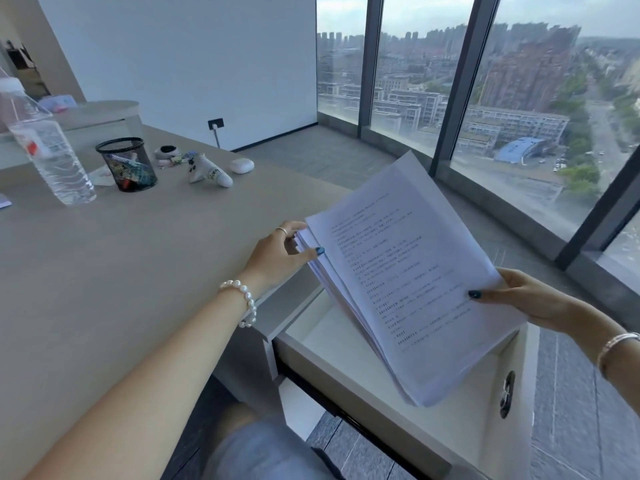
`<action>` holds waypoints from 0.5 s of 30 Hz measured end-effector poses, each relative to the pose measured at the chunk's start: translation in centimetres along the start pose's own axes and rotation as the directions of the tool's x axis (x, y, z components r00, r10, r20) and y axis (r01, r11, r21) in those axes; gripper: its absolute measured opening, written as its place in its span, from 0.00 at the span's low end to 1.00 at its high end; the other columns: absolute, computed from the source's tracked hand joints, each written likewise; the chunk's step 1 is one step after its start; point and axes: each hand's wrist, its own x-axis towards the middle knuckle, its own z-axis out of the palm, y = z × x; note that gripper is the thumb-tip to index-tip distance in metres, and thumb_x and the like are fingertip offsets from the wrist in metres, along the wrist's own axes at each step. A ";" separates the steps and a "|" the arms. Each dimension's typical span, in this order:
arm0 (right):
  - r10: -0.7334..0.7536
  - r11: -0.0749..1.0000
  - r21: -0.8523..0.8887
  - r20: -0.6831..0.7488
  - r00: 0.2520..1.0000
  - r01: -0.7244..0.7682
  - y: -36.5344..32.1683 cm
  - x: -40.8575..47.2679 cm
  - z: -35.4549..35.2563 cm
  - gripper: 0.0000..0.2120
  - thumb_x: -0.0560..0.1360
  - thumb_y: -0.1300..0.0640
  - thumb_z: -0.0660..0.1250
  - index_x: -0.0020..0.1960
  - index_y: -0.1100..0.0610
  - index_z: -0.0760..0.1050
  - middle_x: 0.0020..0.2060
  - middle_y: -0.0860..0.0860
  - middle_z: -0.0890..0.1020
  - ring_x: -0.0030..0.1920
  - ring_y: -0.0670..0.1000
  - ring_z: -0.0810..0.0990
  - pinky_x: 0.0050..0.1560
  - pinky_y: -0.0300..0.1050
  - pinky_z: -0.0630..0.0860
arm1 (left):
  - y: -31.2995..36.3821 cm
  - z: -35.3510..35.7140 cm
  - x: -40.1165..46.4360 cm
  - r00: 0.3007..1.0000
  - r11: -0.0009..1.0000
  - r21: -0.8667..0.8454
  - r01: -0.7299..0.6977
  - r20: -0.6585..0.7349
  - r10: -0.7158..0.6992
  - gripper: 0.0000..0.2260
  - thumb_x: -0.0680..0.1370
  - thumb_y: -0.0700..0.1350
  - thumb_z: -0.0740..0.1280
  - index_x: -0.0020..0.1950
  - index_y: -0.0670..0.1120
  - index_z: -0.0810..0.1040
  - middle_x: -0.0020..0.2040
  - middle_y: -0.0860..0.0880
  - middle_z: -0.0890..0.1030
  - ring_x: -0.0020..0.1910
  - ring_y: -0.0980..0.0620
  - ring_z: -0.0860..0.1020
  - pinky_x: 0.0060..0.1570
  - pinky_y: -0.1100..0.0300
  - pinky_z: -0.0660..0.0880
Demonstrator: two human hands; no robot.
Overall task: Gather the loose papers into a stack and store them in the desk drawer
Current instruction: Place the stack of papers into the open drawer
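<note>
Both your hands, left [277,252] and right [526,299], grip the stack [408,278] tilted over the open drawer [512,403]; now lower it flat inside.

Matt white paper stack [401,271]; matt wood-look desk [121,265]; clear plastic bottle [45,147].

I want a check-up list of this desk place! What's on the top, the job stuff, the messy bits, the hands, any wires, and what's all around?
Surface: beige desk, mostly bare near the person.
Job's things: paper stack tilted above the open drawer, not yet laid in.
Clutter: water bottle, mesh pen cup, white earbud case, small plush toy.
Grippers: left hand and right hand both grip the stack's edges.
Cables: one plugged into the wall outlet.
Surroundings: big windows over a city.
</note>
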 end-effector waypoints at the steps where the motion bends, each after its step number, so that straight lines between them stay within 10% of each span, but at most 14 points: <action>1: -0.003 1.000 0.006 0.015 1.000 0.003 0.0 0.0 0.1 0.31 0.57 0.52 0.81 0.57 0.61 0.77 0.49 0.58 0.86 0.47 0.59 0.85 0.41 0.47 0.82 | 0.0 0.0 0.0 1.000 1.000 0.008 -0.001 0.001 0.001 0.26 0.70 0.53 0.72 0.66 0.52 0.71 0.63 0.49 0.76 0.58 0.54 0.74 0.59 0.61 0.70; 15: 0.010 1.000 -0.002 0.063 0.998 -0.010 0.0 0.9 -0.6 0.33 0.55 0.52 0.81 0.58 0.59 0.77 0.52 0.59 0.85 0.48 0.59 0.84 0.43 0.48 0.83 | 0.2 -0.1 -0.4 1.000 0.998 0.061 -0.010 0.013 0.009 0.29 0.68 0.55 0.73 0.67 0.53 0.69 0.67 0.48 0.74 0.62 0.56 0.71 0.60 0.63 0.67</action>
